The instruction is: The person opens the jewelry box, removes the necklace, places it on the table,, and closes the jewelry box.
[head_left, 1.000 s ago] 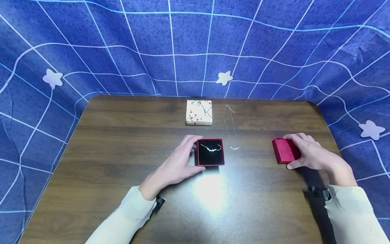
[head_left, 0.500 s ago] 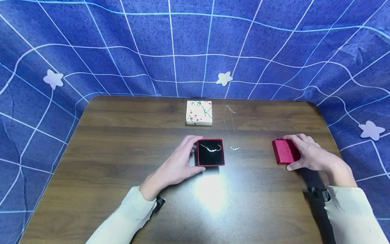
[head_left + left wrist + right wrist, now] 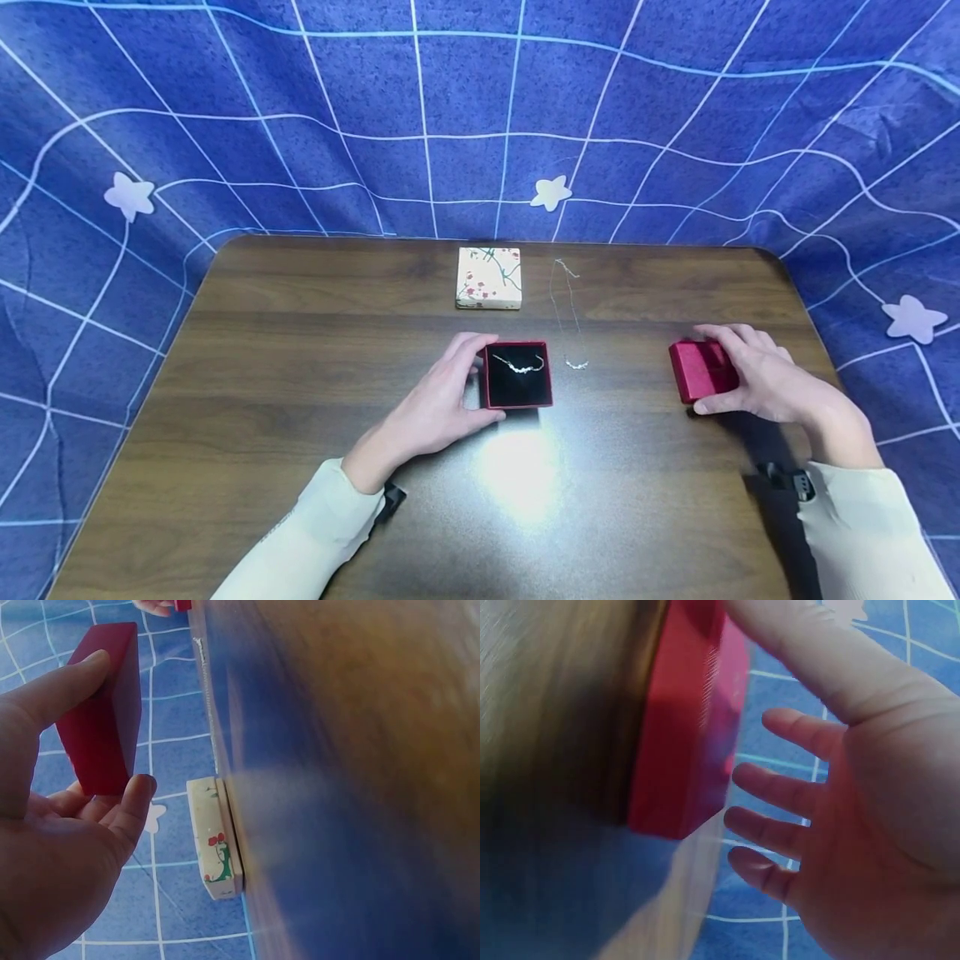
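My left hand (image 3: 438,404) holds an open red jewellery box (image 3: 519,395) by its far and near sides, thumb nearest me. In the left wrist view the box (image 3: 112,742) is off the table. Inside lies a silvery chain with small stones (image 3: 525,368) on black lining. At the right a red box lid (image 3: 697,371) sits on the table. Beside it is my right hand (image 3: 772,379), thumb at the near edge and fingers beyond the far edge. In the right wrist view the fingers (image 3: 780,787) are spread, apart from the lid (image 3: 682,742).
A thin silver necklace (image 3: 577,365) is stretched out on the wooden table (image 3: 300,375), right of the red box. Behind the box stands a small white floral box (image 3: 489,279). Blue patterned cloth (image 3: 360,100) hangs at the table's back edge.
My right thumb has shifted left along the lid's near edge and the fingers have spread a little. The left hand and red box have stayed in place.
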`<state>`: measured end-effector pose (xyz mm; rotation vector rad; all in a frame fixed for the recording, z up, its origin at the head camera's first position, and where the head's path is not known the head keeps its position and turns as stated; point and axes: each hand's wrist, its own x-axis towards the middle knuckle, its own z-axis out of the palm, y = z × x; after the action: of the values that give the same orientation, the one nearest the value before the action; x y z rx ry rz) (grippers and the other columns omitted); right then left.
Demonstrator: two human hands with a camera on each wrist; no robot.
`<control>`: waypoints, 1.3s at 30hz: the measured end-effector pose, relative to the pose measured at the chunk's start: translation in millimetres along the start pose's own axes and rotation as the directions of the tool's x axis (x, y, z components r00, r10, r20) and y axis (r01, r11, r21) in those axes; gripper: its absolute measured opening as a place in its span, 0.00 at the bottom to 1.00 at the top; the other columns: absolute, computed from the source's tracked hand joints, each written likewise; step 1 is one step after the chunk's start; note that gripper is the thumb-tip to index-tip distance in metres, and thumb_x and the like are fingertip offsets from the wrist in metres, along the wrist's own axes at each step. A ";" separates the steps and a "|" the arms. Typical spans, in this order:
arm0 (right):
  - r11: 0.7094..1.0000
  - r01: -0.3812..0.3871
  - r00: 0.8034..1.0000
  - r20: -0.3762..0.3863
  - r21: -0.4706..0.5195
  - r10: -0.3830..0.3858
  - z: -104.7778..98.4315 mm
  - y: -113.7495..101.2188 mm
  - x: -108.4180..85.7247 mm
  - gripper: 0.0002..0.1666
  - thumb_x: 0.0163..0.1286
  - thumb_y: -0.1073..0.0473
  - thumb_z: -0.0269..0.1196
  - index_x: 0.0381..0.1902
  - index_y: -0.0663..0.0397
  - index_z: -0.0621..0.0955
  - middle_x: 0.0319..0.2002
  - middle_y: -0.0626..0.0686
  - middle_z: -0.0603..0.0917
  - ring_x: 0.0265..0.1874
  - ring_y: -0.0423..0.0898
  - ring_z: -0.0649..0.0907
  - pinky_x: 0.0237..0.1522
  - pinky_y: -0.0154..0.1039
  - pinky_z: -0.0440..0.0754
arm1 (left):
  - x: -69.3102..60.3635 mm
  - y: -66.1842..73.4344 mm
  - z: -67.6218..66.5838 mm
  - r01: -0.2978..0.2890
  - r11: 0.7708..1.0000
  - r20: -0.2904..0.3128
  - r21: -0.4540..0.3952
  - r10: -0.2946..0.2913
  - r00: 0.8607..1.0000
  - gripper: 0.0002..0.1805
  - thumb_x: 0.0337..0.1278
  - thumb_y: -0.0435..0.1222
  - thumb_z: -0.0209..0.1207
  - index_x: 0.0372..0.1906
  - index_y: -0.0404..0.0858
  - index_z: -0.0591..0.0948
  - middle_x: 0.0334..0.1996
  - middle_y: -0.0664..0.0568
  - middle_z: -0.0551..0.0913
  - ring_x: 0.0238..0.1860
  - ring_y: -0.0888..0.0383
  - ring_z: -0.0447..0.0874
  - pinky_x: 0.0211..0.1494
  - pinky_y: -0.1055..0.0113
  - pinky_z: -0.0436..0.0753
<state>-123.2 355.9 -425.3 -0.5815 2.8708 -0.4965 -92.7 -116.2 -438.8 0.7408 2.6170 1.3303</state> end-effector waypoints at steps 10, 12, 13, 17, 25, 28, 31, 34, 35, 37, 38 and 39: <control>0.997 0.065 0.994 -0.087 0.039 -0.062 -6.8 -33.6 8.3 0.52 0.58 0.41 0.82 0.74 0.50 0.72 0.64 0.62 0.76 0.61 0.64 0.72 0.54 0.70 0.66 | 0.1 1.3 0.9 -0.010 1.000 0.001 -0.002 0.010 1.000 0.54 0.47 0.34 0.83 0.79 0.37 0.64 0.70 0.50 0.68 0.61 0.52 0.80 0.67 0.55 0.80; 0.995 0.081 0.993 -0.089 0.061 -0.075 -7.2 -41.8 10.8 0.52 0.59 0.42 0.81 0.74 0.52 0.72 0.65 0.62 0.77 0.64 0.64 0.72 0.57 0.70 0.65 | 0.1 1.3 1.2 -0.012 1.000 0.002 -0.006 0.012 1.000 0.55 0.47 0.34 0.83 0.79 0.37 0.64 0.70 0.51 0.68 0.61 0.52 0.80 0.67 0.55 0.80; 0.993 0.091 0.992 -0.092 0.073 -0.084 -7.1 -46.0 12.0 0.52 0.59 0.42 0.81 0.74 0.53 0.72 0.66 0.61 0.77 0.65 0.64 0.72 0.59 0.70 0.65 | 0.1 1.4 1.4 -0.014 1.000 0.003 -0.008 0.014 1.000 0.55 0.47 0.34 0.83 0.79 0.37 0.64 0.70 0.50 0.68 0.61 0.52 0.80 0.67 0.55 0.80; 0.983 0.157 0.982 -0.122 0.099 -0.144 -5.1 -61.2 16.6 0.53 0.58 0.42 0.82 0.74 0.56 0.72 0.67 0.60 0.77 0.65 0.62 0.74 0.62 0.69 0.66 | 0.4 1.7 1.6 -0.018 1.000 0.002 -0.015 0.019 1.000 0.54 0.47 0.34 0.83 0.78 0.36 0.64 0.70 0.51 0.69 0.61 0.52 0.81 0.67 0.54 0.81; 0.968 0.222 0.965 -0.168 0.115 -0.201 8.3 -82.7 27.0 0.58 0.53 0.42 0.85 0.75 0.55 0.71 0.69 0.54 0.76 0.69 0.51 0.73 0.70 0.56 0.67 | 1.0 4.5 1.0 -0.019 1.000 0.001 -0.018 0.019 1.000 0.54 0.47 0.34 0.83 0.78 0.37 0.65 0.70 0.51 0.69 0.60 0.52 0.81 0.67 0.54 0.81; 0.965 0.234 0.963 -0.162 0.116 -0.214 13.5 -91.1 29.8 0.59 0.53 0.39 0.84 0.76 0.54 0.71 0.70 0.51 0.74 0.71 0.49 0.72 0.73 0.50 0.67 | 0.8 5.3 1.1 -0.014 1.000 0.002 -0.013 0.014 1.000 0.54 0.47 0.34 0.83 0.78 0.38 0.65 0.70 0.52 0.69 0.60 0.53 0.80 0.67 0.54 0.81; 0.961 0.248 0.961 -0.155 0.124 -0.228 18.4 -100.2 32.7 0.60 0.53 0.38 0.84 0.76 0.55 0.70 0.71 0.50 0.73 0.72 0.47 0.72 0.73 0.49 0.68 | 0.5 5.4 1.4 -0.011 1.000 -0.001 -0.001 0.011 1.000 0.54 0.47 0.35 0.83 0.78 0.38 0.65 0.69 0.52 0.69 0.60 0.54 0.80 0.67 0.54 0.80; 0.955 0.265 0.958 -0.149 0.134 -0.246 23.7 -108.6 35.8 0.61 0.54 0.37 0.83 0.77 0.55 0.69 0.72 0.51 0.72 0.72 0.47 0.72 0.73 0.51 0.69 | 0.2 4.7 2.2 -0.019 1.000 -0.004 0.004 0.019 1.000 0.54 0.47 0.35 0.83 0.78 0.37 0.65 0.69 0.52 0.69 0.60 0.54 0.80 0.67 0.54 0.80; 0.951 0.273 0.957 -0.146 0.144 -0.252 25.4 -111.5 37.2 0.61 0.54 0.37 0.83 0.78 0.56 0.68 0.73 0.51 0.72 0.72 0.48 0.72 0.73 0.52 0.69 | 0.1 4.4 2.5 -0.023 1.000 -0.004 0.004 0.023 1.000 0.54 0.47 0.35 0.83 0.78 0.38 0.65 0.70 0.52 0.69 0.60 0.54 0.80 0.67 0.54 0.80; 0.944 0.288 0.954 -0.140 0.164 -0.266 29.3 -117.2 39.7 0.62 0.55 0.37 0.82 0.78 0.56 0.67 0.73 0.53 0.71 0.73 0.49 0.72 0.74 0.53 0.69 | 0.0 4.0 3.3 -0.033 0.999 -0.003 0.000 0.033 0.999 0.54 0.47 0.35 0.83 0.78 0.37 0.66 0.70 0.52 0.69 0.60 0.55 0.80 0.67 0.54 0.80; 0.941 0.293 0.953 -0.136 0.172 -0.272 31.3 -120.0 40.7 0.62 0.56 0.36 0.82 0.79 0.55 0.66 0.73 0.53 0.71 0.73 0.49 0.72 0.74 0.53 0.69 | -0.1 3.9 3.5 -0.038 0.999 -0.003 -0.003 0.038 0.999 0.54 0.47 0.35 0.83 0.78 0.37 0.66 0.70 0.52 0.69 0.60 0.55 0.80 0.67 0.54 0.81; 0.937 0.297 0.952 -0.131 0.182 -0.276 33.2 -123.0 42.0 0.63 0.56 0.36 0.82 0.79 0.55 0.66 0.74 0.54 0.70 0.73 0.50 0.71 0.74 0.54 0.69 | -0.2 3.9 3.7 -0.042 0.999 -0.003 -0.004 0.042 0.999 0.54 0.47 0.35 0.83 0.78 0.37 0.66 0.70 0.52 0.69 0.60 0.55 0.80 0.67 0.54 0.81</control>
<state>-111.1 222.6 -416.8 -0.9715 2.7933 -0.8723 -89.9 -111.7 -438.1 0.7982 2.6139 1.3481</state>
